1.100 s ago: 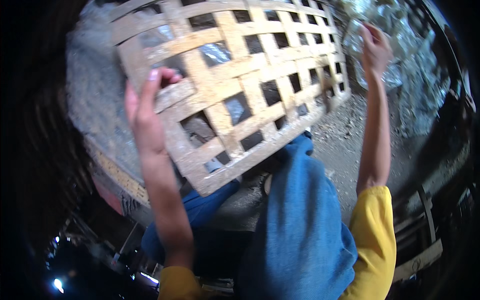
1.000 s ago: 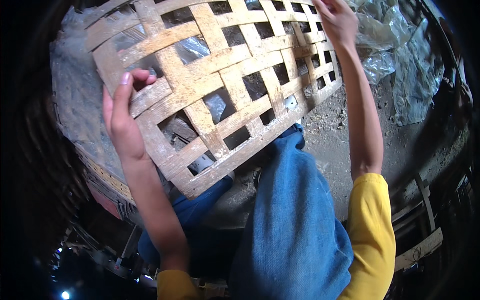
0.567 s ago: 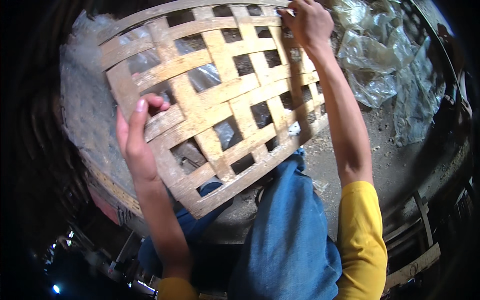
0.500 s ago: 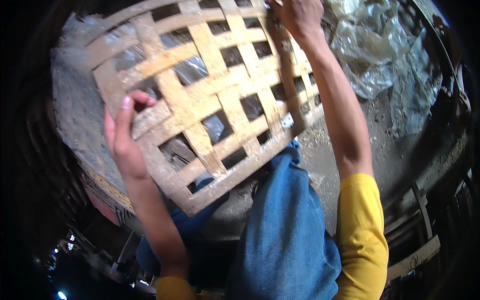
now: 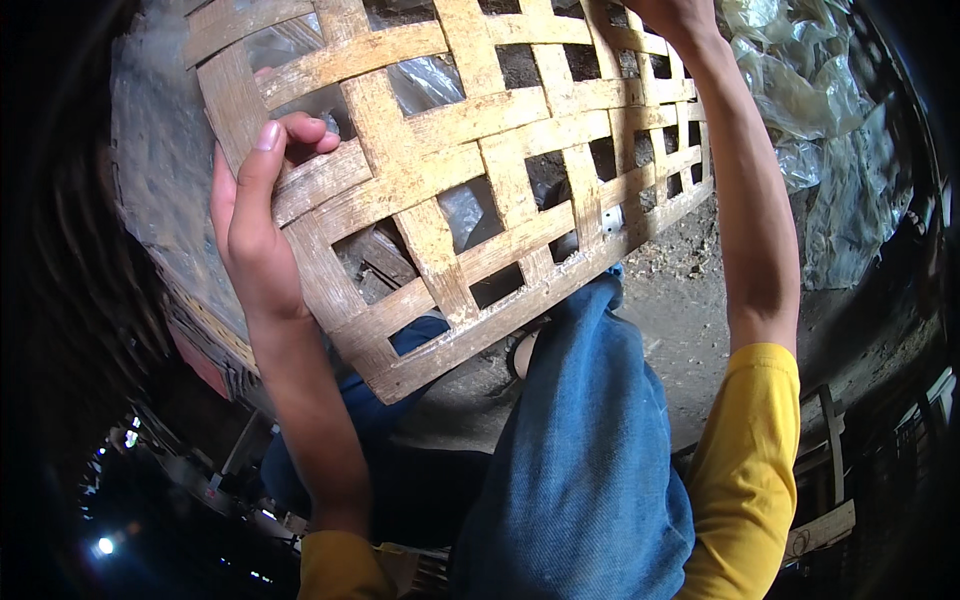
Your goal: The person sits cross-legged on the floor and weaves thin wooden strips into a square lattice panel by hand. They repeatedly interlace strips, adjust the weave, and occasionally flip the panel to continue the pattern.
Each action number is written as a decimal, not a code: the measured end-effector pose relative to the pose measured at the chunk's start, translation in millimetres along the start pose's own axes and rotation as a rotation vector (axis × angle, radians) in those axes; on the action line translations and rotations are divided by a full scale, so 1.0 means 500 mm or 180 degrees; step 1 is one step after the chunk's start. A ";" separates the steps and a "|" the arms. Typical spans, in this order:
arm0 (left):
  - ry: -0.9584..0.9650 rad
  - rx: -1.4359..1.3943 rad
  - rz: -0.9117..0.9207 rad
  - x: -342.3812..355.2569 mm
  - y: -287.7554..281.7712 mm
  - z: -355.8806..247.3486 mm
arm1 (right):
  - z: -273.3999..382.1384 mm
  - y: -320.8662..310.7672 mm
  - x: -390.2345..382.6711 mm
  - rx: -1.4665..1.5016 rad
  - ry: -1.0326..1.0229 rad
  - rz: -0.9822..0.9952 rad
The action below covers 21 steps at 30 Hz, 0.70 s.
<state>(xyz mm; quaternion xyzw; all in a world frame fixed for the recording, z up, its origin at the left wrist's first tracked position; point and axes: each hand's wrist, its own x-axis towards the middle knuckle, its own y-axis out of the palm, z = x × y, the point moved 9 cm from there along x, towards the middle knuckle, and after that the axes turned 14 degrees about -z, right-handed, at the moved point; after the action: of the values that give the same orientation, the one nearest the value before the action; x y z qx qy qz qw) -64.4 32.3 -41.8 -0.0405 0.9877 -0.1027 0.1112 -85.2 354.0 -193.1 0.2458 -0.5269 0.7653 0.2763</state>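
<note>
A woven lattice panel of flat, pale wooden or bamboo strips [image 5: 540,135] tilts across the upper middle, above my knees. My left hand [image 5: 255,220] is closed on its left border, with the thumb on the near face and fingers curled through a gap. At the far right edge of the lattice is my right hand [image 5: 680,15], partly cut off by the top of the picture; it appears closed on that edge, though its fingertips are out of sight. Clear plastic [image 5: 425,85] shows through the openings.
Crumpled translucent plastic sheeting [image 5: 800,90] lies at the far right. To the left stands a stack with a grey, dusty top [image 5: 160,190]. My legs in blue jeans [image 5: 580,440] are below the lattice, over a dusty floor [image 5: 670,350] with scattered crumbs. Wooden pieces [image 5: 820,530] are at lower right.
The lattice has shifted to the right and slightly upward in the picture, with my right hand moving the same way. My left hand keeps its hold on the left border.
</note>
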 end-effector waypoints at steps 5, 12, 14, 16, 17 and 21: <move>-0.0112 -0.0006 -0.0021 0.005 0.001 0.009 | -0.019 -0.071 0.009 0.1073 0.1543 -0.0951; -0.0049 -0.0054 0.0035 0.002 0.002 0.000 | 0.062 -0.040 -0.001 0.0879 0.2981 0.0724; -0.0049 -0.0016 0.0029 0.005 0.008 -0.002 | 0.087 -0.055 0.005 0.0766 0.3350 0.1062; -0.0035 -0.0036 0.0057 0.004 0.011 -0.003 | 0.065 -0.011 -0.011 0.0806 0.3329 0.0712; -0.0049 -0.0074 0.0130 0.008 0.019 -0.003 | 0.056 -0.011 -0.014 0.0802 0.3301 0.0533; -0.0021 -0.0072 0.0131 0.003 0.014 -0.005 | 0.055 0.022 -0.023 0.1339 0.3142 -0.0122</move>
<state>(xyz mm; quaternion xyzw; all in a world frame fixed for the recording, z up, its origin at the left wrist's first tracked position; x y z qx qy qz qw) -66.9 39.4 -41.1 -0.0217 0.9890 -0.0891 0.1161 -82.1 322.9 -199.3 -0.0837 -0.1650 0.8737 0.4499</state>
